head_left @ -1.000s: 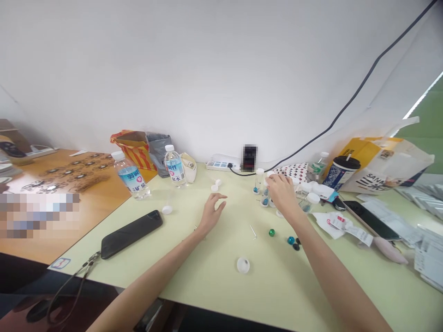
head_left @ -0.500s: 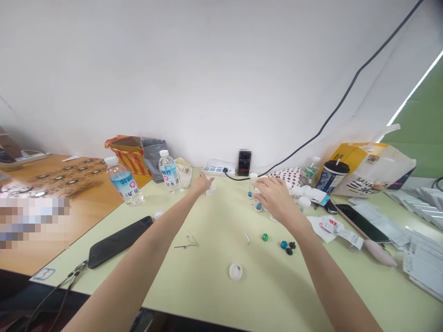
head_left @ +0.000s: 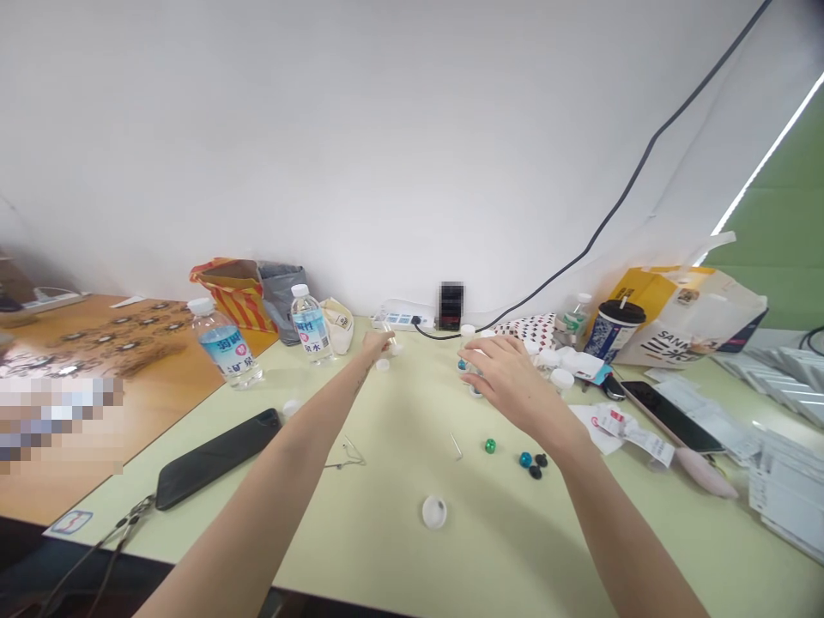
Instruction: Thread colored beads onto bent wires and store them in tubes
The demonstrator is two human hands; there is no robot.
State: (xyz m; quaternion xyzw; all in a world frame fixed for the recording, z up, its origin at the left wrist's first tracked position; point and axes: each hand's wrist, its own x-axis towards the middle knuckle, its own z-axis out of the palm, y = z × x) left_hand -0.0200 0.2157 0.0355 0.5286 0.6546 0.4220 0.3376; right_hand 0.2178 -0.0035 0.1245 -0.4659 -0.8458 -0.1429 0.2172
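My left hand [head_left: 377, 346] is closed round a small clear container [head_left: 389, 333] near the back of the table, with white caps [head_left: 383, 365] beside it. Toward the back right, my right hand [head_left: 502, 365] has its fingers curved over small clear jars with white lids; a blue bead [head_left: 462, 365] shows in one jar. Whether these fingers grip a jar is hard to see. Nearer me lie a green bead [head_left: 490, 446], a blue bead [head_left: 526, 460], black pieces [head_left: 536, 472], a small hex key [head_left: 456, 445] and a white cap [head_left: 434, 512].
A black phone [head_left: 219, 459] and two water bottles [head_left: 230, 348] are at the left. A power strip [head_left: 402, 318] lies by the wall. On the right are a lidded cup [head_left: 614, 330], a yellow and white bag [head_left: 692, 318], another phone [head_left: 669, 416] and white papers [head_left: 789, 481].
My left hand's fingers have closed on the clear container. My right hand has shifted slightly left over the jars. The camera view has moved a little.
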